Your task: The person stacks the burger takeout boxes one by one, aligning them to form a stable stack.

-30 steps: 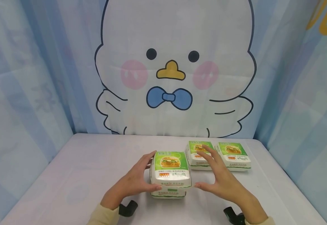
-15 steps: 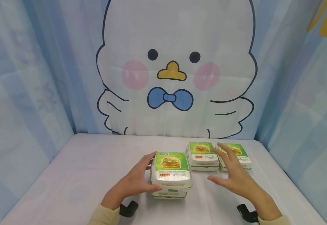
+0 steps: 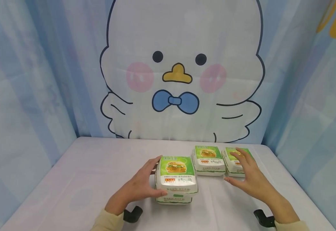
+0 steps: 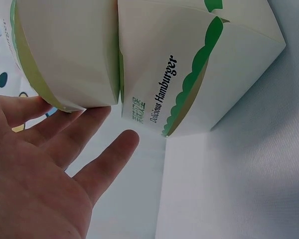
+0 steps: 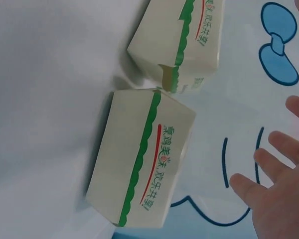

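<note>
Two white-and-green hamburger boxes are stacked mid-table. The upper box sits squarely over the lower box, which shows mostly below its front edge. My left hand holds the upper box at its left side, thumb on the front and fingers reaching to the back corner. From below, the left wrist view shows fingertips at that box's edge and the little finger apart. My right hand is held with spread fingers beside the far right hamburger box, partly covering it in the head view; nothing is in its grasp.
Another hamburger box stands between the stack and the far right one, behind the stack. A white cloth covers the table. Behind it hangs a curtain with a cartoon chick, and cloth walls enclose both sides.
My right hand has moved right, away from the stack and past the middle back box to the far right one. My left hand and the stack stay in place.
</note>
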Demonstrator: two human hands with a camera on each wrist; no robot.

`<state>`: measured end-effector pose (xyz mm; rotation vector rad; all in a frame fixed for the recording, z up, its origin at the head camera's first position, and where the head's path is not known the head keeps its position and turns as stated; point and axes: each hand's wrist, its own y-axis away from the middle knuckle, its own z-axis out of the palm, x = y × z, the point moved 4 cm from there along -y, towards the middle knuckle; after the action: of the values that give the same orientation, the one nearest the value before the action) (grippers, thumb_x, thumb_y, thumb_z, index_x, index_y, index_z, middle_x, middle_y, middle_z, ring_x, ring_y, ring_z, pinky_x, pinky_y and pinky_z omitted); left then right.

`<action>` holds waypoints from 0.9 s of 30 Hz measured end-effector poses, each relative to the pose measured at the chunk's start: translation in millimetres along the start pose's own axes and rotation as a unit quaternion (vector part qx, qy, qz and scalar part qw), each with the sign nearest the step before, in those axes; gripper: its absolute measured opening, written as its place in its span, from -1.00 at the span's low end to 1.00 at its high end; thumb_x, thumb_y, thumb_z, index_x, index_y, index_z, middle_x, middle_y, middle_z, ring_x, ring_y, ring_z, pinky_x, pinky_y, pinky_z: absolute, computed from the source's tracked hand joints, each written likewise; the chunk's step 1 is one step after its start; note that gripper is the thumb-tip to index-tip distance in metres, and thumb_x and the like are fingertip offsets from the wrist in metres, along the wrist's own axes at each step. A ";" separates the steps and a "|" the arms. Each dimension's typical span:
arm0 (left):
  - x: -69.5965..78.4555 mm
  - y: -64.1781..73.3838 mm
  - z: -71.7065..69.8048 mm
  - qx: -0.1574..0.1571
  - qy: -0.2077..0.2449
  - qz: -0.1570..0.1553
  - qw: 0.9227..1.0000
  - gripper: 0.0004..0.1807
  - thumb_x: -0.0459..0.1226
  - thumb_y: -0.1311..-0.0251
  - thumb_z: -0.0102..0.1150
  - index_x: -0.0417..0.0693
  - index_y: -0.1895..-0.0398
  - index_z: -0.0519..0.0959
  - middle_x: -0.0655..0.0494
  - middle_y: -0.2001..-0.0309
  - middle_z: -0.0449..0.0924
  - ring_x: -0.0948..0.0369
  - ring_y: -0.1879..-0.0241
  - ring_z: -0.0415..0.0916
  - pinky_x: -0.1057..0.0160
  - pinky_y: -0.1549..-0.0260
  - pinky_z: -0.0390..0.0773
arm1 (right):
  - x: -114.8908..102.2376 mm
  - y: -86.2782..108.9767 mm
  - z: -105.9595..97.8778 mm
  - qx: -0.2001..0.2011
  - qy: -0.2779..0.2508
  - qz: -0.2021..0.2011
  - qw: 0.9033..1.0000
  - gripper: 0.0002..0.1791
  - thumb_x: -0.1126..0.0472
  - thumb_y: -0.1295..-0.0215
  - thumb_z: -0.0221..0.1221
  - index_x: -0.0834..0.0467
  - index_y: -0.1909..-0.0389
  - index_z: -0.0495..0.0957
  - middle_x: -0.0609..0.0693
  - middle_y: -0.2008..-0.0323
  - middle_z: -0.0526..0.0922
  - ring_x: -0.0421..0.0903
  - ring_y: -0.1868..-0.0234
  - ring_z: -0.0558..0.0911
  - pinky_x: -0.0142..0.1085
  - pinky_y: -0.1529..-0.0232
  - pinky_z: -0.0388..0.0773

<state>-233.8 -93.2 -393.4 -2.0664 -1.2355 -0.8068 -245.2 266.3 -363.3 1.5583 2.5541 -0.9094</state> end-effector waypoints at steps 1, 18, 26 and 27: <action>-0.1 0.1 -0.1 0.000 0.000 0.000 1.000 0.26 0.21 0.18 0.51 0.16 -0.57 0.00 0.16 -0.46 0.20 0.11 -0.35 0.35 0.04 -0.25 0.53 | 2.9 -0.2 0.2 -0.002 0.001 0.006 1.000 -0.02 0.03 0.05 0.52 0.18 -0.38 0.26 0.29 -0.44 0.13 0.36 -0.36 0.21 0.45 -0.08 0.39; -1.2 -0.3 0.1 -0.003 0.006 0.002 1.000 0.26 0.20 0.18 0.51 0.15 -0.57 0.00 0.17 -0.46 0.20 0.11 -0.35 0.35 0.02 -0.26 0.53 | 31.9 -7.8 -0.2 -0.024 0.035 0.050 0.998 -0.01 -0.11 0.03 0.49 0.19 -0.36 0.26 0.35 -0.42 0.14 0.40 -0.35 0.18 0.49 -0.13 0.30; -0.8 0.3 0.2 -0.004 0.007 0.003 1.000 0.26 0.20 0.18 0.52 0.16 -0.57 -0.01 0.17 -0.45 0.20 0.12 -0.35 0.34 0.02 -0.26 0.53 | 45.0 -13.8 2.1 -0.053 0.058 0.065 0.995 0.02 -0.19 0.01 0.45 0.21 -0.38 0.24 0.40 -0.41 0.13 0.44 -0.35 0.16 0.52 -0.16 0.23; -0.7 0.3 0.2 -0.004 0.007 0.002 1.000 0.26 0.20 0.19 0.52 0.16 -0.57 -0.01 0.17 -0.45 0.20 0.12 -0.35 0.34 0.02 -0.26 0.53 | 47.4 -14.4 3.1 -0.058 0.060 0.070 0.994 0.03 -0.20 0.01 0.45 0.20 -0.39 0.24 0.40 -0.42 0.13 0.44 -0.36 0.15 0.53 -0.17 0.22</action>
<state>-233.7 -93.5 -394.2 -2.0647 -1.2208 -0.8242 -281.7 298.4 -373.4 1.7804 2.4844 -0.6611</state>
